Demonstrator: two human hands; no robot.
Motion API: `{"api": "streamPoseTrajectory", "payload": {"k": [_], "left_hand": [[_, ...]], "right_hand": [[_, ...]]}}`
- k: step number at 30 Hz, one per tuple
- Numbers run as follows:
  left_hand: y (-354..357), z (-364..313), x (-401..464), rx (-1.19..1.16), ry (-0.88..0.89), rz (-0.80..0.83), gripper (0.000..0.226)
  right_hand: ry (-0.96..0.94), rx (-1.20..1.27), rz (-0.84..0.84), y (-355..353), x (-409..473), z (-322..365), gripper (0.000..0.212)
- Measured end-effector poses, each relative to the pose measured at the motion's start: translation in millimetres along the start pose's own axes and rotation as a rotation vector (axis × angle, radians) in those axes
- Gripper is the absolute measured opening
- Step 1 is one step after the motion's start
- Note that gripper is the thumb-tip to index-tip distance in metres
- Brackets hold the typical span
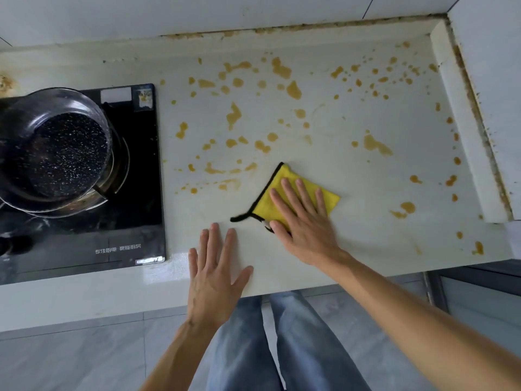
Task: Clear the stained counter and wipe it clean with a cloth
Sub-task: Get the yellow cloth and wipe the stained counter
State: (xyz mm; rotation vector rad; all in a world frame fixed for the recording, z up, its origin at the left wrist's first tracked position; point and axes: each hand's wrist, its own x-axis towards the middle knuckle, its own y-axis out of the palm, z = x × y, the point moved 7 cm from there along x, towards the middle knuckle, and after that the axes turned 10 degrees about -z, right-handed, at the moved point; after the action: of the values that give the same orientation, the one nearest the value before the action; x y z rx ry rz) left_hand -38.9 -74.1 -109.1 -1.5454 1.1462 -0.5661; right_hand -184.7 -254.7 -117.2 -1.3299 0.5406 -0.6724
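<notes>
Two hands flat, apart | our right hand [303, 218] presses one cloth [290, 190] | our left hand [214, 273] rests on counter [366, 179] | one pan [53, 148]

My kitchen corner in flat daylight

Pale wall tiles [225, 12] run behind and to my right, their bottom joint [282, 29] crusted brown. Below me the floor [84, 359] is grey tile, and a dark cabinet frame [431, 289] sits under the right side

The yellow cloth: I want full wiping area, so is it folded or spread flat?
Folded, it seems: the yellow cloth shows only a small wedge under the right hand, its black edging meeting at a corner.
</notes>
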Motion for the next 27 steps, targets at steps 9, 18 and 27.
{"api": "streamPoseTrajectory", "payload": {"k": [9,18,27], "left_hand": [[-4.3,-2.3,-1.7,-0.036,-0.039,-0.029,0.09],[-5.2,15.2,-10.0,-0.03,-0.091,-0.046,0.095],[-1.2,16.4,-8.3,-0.059,-0.094,-0.07,0.091]], "right_hand": [[0.151,0.013,0.032,-3.4,91.8,5.8,0.081],[-0.095,0.025,-0.012,13.4,26.2,44.3,0.071],[0.025,0.006,0.01,14.6,107.2,69.3,0.068]]}}
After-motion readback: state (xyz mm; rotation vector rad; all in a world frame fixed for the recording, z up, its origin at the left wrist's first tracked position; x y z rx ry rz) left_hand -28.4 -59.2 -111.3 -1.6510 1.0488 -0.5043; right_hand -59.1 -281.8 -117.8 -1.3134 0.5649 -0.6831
